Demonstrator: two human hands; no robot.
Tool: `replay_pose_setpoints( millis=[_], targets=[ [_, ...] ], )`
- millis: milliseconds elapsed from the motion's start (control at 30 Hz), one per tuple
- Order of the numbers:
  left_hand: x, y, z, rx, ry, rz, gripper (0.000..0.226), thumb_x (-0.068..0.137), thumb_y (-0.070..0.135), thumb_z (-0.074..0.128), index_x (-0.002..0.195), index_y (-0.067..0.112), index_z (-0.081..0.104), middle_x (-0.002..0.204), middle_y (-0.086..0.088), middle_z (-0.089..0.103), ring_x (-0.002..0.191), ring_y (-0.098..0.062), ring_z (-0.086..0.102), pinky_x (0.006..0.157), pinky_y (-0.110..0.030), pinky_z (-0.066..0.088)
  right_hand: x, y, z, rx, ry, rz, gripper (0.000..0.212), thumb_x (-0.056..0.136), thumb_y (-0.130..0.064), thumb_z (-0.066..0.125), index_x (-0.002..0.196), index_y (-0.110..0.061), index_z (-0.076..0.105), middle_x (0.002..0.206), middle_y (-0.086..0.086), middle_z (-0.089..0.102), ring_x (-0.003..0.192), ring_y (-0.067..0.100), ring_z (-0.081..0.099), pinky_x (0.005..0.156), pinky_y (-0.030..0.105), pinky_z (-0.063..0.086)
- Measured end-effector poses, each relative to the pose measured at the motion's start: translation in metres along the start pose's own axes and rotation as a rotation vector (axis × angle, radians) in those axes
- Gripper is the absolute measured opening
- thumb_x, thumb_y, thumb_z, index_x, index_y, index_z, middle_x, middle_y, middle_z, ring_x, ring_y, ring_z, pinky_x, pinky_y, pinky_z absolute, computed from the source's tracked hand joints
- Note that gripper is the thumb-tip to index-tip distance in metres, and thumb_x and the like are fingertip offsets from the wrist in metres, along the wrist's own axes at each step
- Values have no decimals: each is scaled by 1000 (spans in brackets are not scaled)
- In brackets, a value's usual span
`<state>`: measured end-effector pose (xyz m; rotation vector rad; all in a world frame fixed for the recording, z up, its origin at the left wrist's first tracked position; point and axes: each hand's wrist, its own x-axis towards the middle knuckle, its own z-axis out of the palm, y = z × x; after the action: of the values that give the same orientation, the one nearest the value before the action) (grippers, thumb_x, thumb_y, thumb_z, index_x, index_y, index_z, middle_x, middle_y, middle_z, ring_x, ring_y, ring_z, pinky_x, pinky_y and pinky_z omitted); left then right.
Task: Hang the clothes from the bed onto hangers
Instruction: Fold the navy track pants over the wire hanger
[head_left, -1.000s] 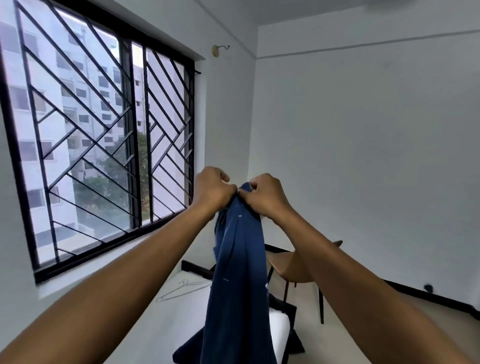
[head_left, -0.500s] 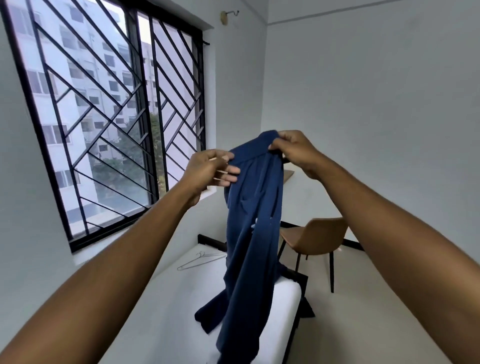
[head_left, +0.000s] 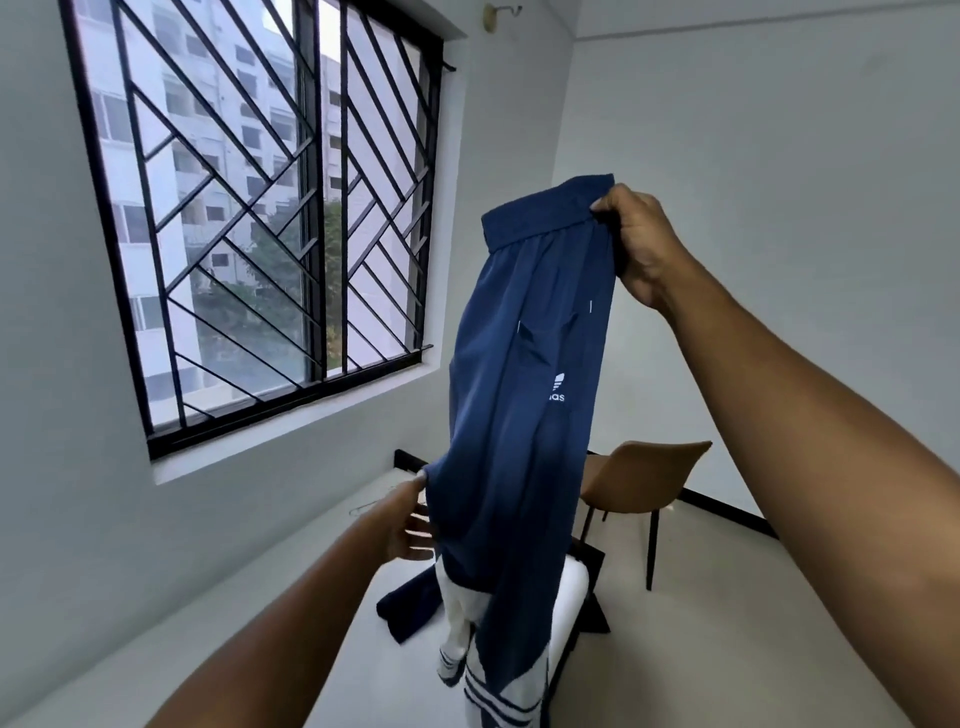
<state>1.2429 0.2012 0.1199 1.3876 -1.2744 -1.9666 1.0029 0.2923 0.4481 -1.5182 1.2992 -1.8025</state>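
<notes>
Navy track trousers (head_left: 524, 364) hung at full length from the right hand (head_left: 636, 244), which was raised high and gripped the elastic waistband at its right-hand corner, fingers curled tight over the band. From that hand the waistband sloped down and to the left, unsupported at its far end. The cloth fell straight below, a small white logo showing under the pocket.

Lower down, the left hand (head_left: 405, 525) reached in at about knee height on the trousers' left edge. Its fingers were straight and spread, the thumb tip touching the edge of the cloth and the fingertips slipping just behind it; it was holding nothing.

Below both hands the trouser legs, with white stripes at the ends, trailed onto the white bed (head_left: 234, 623), one dark blue fold lying flat on the mattress under the left hand. Just beyond the left hand, a thin pale line on the bed looked like a wire hanger (head_left: 363, 510), though most of it was hidden.

A brown chair (head_left: 644, 478) stood on the floor below the right hand, behind the trousers. A barred window (head_left: 260, 208) filled the wall above the left hand.
</notes>
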Motion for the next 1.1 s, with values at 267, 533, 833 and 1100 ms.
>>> replay_pose_setpoints(
  millis=[267, 533, 833, 1100],
  targets=[
    [-20, 41, 17, -302, -275, 309, 30, 103, 26, 55, 113, 1, 68, 112, -19, 72, 99, -31, 70, 92, -45, 58, -5, -9, -34, 58, 10, -2, 17, 94, -19, 55, 102, -13, 68, 97, 4, 70, 92, 19, 66, 86, 34, 52],
    [-45, 77, -22, -166, -247, 411, 70, 78, -2, 75, 140, 9, 44, 128, -19, 67, 92, -26, 76, 68, -38, 64, -14, -5, -89, 110, 211, -12, 20, 90, -20, 58, 102, -13, 72, 101, 7, 73, 92, 21, 69, 81, 34, 57],
    [-62, 95, -52, -25, -98, 534, 56, 84, -1, 77, 135, 13, 60, 116, -10, 71, 95, -19, 67, 74, -37, 59, -14, 5, -97, 110, 282, -3, 12, 91, -19, 56, 95, -14, 66, 90, 1, 68, 82, 16, 64, 75, 32, 52],
    [-94, 100, -79, 81, -214, 560, 51, 84, -8, 71, 131, 11, 66, 118, -17, 69, 106, -25, 68, 80, -33, 62, -15, 13, -91, 136, 318, 2, 15, 88, -20, 58, 99, -13, 66, 92, 3, 67, 82, 18, 64, 71, 31, 52]
  ],
)
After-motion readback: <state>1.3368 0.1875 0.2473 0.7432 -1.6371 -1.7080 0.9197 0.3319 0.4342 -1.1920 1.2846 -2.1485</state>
